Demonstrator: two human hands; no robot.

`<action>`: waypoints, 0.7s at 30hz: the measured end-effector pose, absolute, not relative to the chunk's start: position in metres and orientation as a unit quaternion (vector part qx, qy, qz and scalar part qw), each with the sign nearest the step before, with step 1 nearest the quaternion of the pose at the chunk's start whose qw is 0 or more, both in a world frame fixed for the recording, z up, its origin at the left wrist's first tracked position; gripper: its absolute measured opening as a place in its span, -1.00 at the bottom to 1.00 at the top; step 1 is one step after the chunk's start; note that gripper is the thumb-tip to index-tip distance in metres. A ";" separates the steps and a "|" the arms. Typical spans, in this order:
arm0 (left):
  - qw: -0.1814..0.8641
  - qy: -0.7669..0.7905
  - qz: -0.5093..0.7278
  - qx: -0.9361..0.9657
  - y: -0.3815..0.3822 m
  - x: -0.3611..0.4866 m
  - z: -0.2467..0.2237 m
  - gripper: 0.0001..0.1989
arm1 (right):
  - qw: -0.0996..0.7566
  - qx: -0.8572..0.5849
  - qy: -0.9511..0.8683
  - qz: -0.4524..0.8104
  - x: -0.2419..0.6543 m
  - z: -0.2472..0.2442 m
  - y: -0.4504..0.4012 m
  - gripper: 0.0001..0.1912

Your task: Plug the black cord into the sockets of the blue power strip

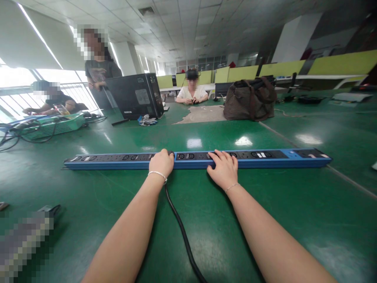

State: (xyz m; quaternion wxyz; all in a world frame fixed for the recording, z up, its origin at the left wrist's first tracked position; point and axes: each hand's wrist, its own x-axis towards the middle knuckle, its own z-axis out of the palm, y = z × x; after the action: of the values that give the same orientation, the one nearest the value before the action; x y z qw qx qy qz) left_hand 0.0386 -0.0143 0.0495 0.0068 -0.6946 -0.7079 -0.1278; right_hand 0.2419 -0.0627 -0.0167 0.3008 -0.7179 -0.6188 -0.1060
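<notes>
A long blue power strip with black sockets along its top lies across the green table in front of me. My left hand is closed around a black power plug at the strip's middle; the fingers hide most of the plug, and I cannot tell how far it sits in a socket. From beneath that hand a thick black cord runs down toward the near edge. To the right, my right hand rests on the strip with its fingers spread over the top.
Across the green table stand a black computer case, gloves and a brown bag. At left is a green basket with cables. One person sits opposite; two others are at the left.
</notes>
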 end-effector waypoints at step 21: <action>0.026 -0.717 -0.179 -0.673 -0.017 0.043 0.039 -0.72 | 0.310 -0.718 -0.617 -0.088 0.241 -0.016 -0.062 -0.54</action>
State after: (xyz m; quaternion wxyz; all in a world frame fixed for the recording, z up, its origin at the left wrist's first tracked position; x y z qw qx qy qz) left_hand 0.0426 -0.0166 0.0388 0.0264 -0.6734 -0.7167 -0.1791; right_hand 0.2412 -0.0622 -0.0163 0.3096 -0.7179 -0.6172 -0.0884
